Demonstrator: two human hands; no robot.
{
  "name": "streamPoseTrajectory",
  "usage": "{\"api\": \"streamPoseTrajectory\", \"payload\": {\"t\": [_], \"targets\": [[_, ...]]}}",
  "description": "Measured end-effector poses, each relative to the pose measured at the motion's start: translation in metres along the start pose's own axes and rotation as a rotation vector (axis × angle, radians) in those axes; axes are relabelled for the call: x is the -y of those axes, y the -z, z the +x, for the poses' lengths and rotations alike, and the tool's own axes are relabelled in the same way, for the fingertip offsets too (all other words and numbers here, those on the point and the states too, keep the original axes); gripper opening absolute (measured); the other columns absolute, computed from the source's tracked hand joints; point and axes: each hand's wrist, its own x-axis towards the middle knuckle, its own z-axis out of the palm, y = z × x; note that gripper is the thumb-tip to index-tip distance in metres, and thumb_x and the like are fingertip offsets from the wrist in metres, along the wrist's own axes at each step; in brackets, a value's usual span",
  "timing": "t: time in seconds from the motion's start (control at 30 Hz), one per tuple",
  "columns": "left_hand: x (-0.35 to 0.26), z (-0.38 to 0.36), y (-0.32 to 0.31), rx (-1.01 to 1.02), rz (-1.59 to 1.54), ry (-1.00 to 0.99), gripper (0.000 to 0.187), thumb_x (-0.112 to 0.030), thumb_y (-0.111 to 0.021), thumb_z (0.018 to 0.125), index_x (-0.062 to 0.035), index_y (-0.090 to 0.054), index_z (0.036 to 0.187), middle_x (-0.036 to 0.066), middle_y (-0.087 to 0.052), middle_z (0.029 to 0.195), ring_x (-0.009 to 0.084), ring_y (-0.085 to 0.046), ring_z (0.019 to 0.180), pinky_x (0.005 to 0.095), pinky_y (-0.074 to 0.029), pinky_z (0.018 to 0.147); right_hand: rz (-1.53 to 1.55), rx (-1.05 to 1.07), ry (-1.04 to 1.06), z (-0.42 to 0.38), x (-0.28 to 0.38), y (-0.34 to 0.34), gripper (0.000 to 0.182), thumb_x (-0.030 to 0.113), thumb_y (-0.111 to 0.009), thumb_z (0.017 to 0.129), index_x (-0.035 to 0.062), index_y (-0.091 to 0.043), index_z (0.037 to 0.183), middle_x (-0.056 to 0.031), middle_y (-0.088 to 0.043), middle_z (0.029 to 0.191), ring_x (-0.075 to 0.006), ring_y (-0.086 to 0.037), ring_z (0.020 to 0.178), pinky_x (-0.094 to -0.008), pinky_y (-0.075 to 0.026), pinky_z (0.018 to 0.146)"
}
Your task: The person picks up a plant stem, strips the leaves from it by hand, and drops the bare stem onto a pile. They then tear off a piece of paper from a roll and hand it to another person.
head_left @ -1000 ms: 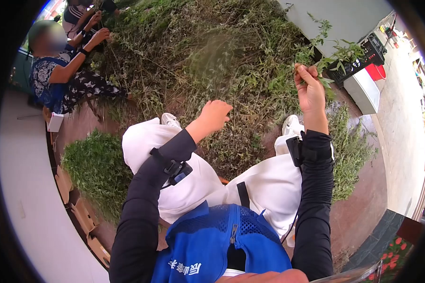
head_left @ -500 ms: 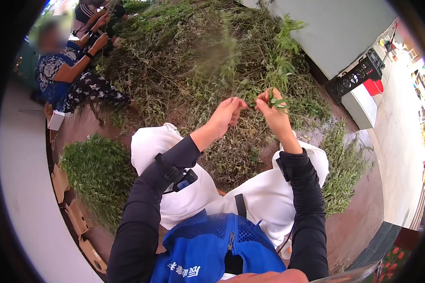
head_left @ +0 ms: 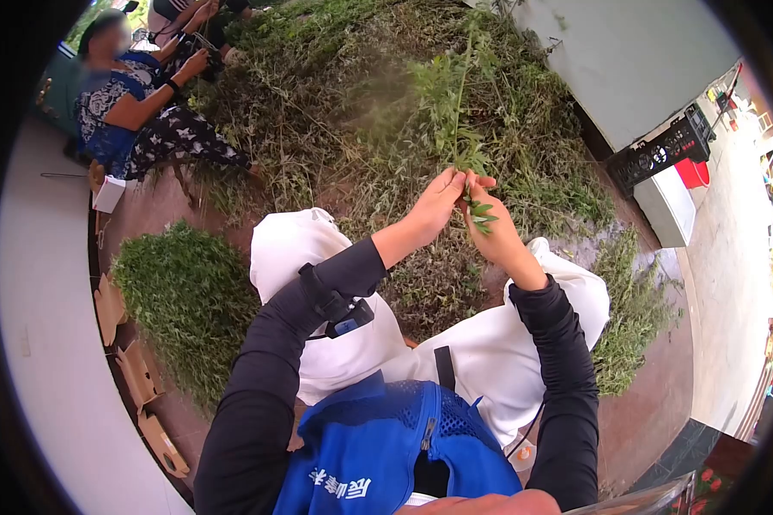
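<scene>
We held a leafy green stalk (head_left: pixel 457 103) upright between our knees, over the big heap of cut plants (head_left: pixel 335 103) in front of us. Our left hand (head_left: pixel 436 204) was pinched closed on the stem near its lower end, and our right hand (head_left: pixel 492 227) was closed on the same stem just beside it, the two hands touching. A few loose leaves (head_left: pixel 481 215) stuck out from the right hand's fingers. Holding the stalk at its base with the top free looked to us like a way of keeping the leafy part clear of our lap, so the leaves could be worked along the stem.

To our left lay a tidy pile of green sprigs (head_left: pixel 185 300) next to flattened cardboard pieces (head_left: pixel 137 382); a thinner scatter of greenery (head_left: pixel 631 309) lay to our right, beside our white trousers (head_left: pixel 318 257). Judging by how they were kept apart from the heap, these seemed to be sorted material.

Across the heap, another person in a blue patterned top (head_left: pixel 112 103) sat with both hands in the plants, well apart from us. A black crate (head_left: pixel 661 150) and a red tub (head_left: pixel 694 173) stood by the wall.
</scene>
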Motion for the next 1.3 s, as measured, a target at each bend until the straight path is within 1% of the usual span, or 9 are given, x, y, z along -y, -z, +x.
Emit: {"api": "streamPoseTrajectory", "payload": {"t": [0.13,0.27,0.33,0.37,0.43,0.8,1.0,1.17,1.3], "targets": [[-0.008,0.002,0.001,-0.122,-0.225,0.007,0.017,-0.025,-0.033,0.089,-0.0117,-0.042,0.082,0.011,-0.048,0.112,0.0177,-0.045,0.103,0.0314,-0.039,0.083,0.002,0.084,-0.196,0.003,0.017,0.009,0.033,0.005,-0.05,0.069,0.0007,-0.045,0.101,-0.0199,-0.054,0.08,-0.0377,-0.051,0.073,-0.0415,-0.042,0.063],[-0.005,0.004,0.004,-0.18,-0.447,-0.017,0.012,-0.019,-0.036,0.089,-0.0115,-0.043,0.081,0.0,-0.047,0.076,0.0111,-0.048,0.071,0.027,-0.043,0.074,0.063,0.268,-0.403,-0.003,0.005,0.003,0.023,0.009,-0.048,0.074,-0.0014,-0.05,0.094,-0.0176,-0.057,0.075,-0.032,-0.056,0.068,-0.0361,-0.044,0.061],[-0.011,0.004,-0.001,-0.297,-0.441,0.03,0.011,-0.016,-0.037,0.089,-0.0117,-0.043,0.08,-0.002,-0.035,0.064,0.0078,-0.038,0.057,0.0228,-0.042,0.063,0.759,0.214,-0.755,-0.001,0.006,0.003,0.022,0.016,-0.041,0.082,-0.0011,-0.052,0.091,-0.0118,-0.059,0.073,-0.0211,-0.059,0.065,-0.0294,-0.046,0.059],[-0.007,0.007,0.008,-0.241,-0.491,0.009,0.011,-0.016,-0.037,0.089,-0.0122,-0.042,0.08,-0.002,-0.035,0.064,0.0072,-0.036,0.055,0.0212,-0.039,0.058,0.791,0.26,-0.799,-0.001,0.004,0.009,0.028,0.022,-0.037,0.086,0.0003,-0.054,0.09,-0.0071,-0.059,0.074,-0.0129,-0.057,0.065,-0.024,-0.046,0.058],[-0.01,0.01,0.007,-0.25,-0.547,0.001,0.012,-0.017,-0.037,0.088,-0.0132,-0.042,0.079,-0.003,-0.035,0.063,0.006,-0.032,0.051,0.0182,-0.032,0.049,0.765,0.293,-0.794,-0.001,-0.001,0.016,0.027,0.022,-0.037,0.086,0.001,-0.054,0.09,-0.0072,-0.059,0.073,-0.0129,-0.057,0.065,-0.0235,-0.045,0.058],[-0.009,0.009,-0.004,-0.247,-0.639,0.04,0.015,-0.021,-0.034,0.09,-0.012,-0.041,0.081,-0.002,-0.035,0.064,0.0075,-0.034,0.056,0.0193,-0.033,0.051,0.488,0.305,-0.636,-0.006,0.006,0.011,0.025,0.019,-0.045,0.081,0.0006,-0.061,0.075,-0.0045,-0.059,0.063,-0.0093,-0.056,0.055,-0.021,-0.043,0.05],[-0.009,0.009,-0.001,-0.26,-0.609,0.014,0.017,-0.026,-0.033,0.09,-0.011,-0.04,0.084,-0.003,-0.032,0.063,0.0064,-0.03,0.053,0.0179,-0.029,0.046,0.561,0.456,-0.681,-0.005,0.008,0.015,0.025,0.019,-0.043,0.082,0.0015,-0.06,0.078,-0.0047,-0.061,0.068,-0.0098,-0.057,0.06,-0.0215,-0.043,0.05],[-0.01,0.006,0.0,-0.27,-0.487,0.015,0.021,-0.029,-0.03,0.09,-0.0123,-0.04,0.082,-0.005,-0.027,0.056,0.0044,-0.022,0.046,0.0174,-0.021,0.04,0.642,0.398,-0.689,-0.005,0.018,0.008,0.023,0.018,-0.046,0.079,0.0019,-0.059,0.071,-0.0034,-0.058,0.062,-0.009,-0.055,0.056,-0.0204,-0.042,0.047],[-0.005,0.008,0.002,-0.255,-0.526,0.022,0.023,-0.03,-0.03,0.09,-0.0113,-0.04,0.08,-0.005,-0.027,0.056,0.0051,-0.023,0.047,0.0177,-0.023,0.041,0.643,0.349,-0.658,-0.008,0.011,0.007,0.022,0.016,-0.046,0.079,0.001,-0.055,0.066,-0.0036,-0.054,0.053,-0.0094,-0.052,0.048,-0.0218,-0.039,0.043]]}}
